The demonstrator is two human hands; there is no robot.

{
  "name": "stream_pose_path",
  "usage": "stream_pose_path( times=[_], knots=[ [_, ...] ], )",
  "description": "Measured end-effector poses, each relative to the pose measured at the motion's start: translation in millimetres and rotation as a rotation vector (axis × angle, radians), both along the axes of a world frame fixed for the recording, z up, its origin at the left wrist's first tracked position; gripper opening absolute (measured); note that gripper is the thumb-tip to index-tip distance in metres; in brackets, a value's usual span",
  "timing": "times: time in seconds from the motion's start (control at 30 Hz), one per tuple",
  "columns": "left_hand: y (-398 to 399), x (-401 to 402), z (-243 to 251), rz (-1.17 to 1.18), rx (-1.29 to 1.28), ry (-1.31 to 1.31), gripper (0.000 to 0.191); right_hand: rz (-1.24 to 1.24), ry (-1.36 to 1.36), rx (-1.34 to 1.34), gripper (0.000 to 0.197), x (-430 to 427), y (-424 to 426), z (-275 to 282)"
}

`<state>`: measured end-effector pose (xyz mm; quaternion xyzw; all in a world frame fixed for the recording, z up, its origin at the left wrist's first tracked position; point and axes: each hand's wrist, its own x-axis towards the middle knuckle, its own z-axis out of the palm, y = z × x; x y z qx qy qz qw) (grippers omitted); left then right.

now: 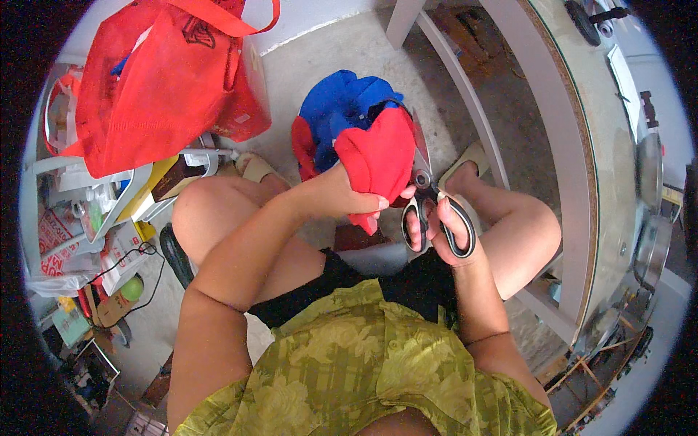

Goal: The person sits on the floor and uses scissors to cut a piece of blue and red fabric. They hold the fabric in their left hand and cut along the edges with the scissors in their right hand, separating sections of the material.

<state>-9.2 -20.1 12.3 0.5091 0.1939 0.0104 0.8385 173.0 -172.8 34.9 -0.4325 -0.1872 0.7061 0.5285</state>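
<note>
My left hand (357, 196) grips a piece of red fabric (381, 152) between thumb and fingers, above the floor between my knees. My right hand (439, 226) holds a pair of scissors (422, 179) with black and white handles, thumb in one loop and fingers in the other. The scissor blades point away from me, along the right side of the red fabric, which partly hides them. Just beyond my hands is a heap of blue fabric (343, 103) with red parts at its left side. Whether the held red piece joins that heap cannot be told.
A large red cloth bag (158, 92) stands at the upper left on a rack filled with boxes and packages. Below it, a black cable (158, 283) trails past a green ball (132, 289). At right runs a table (605, 163) with pale legs and metal pans.
</note>
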Motion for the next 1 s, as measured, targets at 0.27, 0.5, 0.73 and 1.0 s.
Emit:
stream_pose_path(
  times=[0.27, 0.5, 0.73, 1.0],
  knots=[
    [-2, 2, 11, 0.021, 0.005, -0.016, 0.053, 0.021, 0.064, 0.027, 0.062, -1, 4, -2],
    [0, -1, 10, -0.053, 0.046, -0.004, 0.047, 0.033, 0.107, 0.053, 0.059, -1, 5, -1],
    [-1, -1, 15, -0.034, 0.071, -0.055, 0.049, -0.023, 0.099, -0.011, 0.055, 0, 0, 1],
    [-8, -4, 4, 0.001, 0.144, -0.058, 0.052, 0.005, 0.032, -0.015, 0.056, 2, -5, 1]
  ],
)
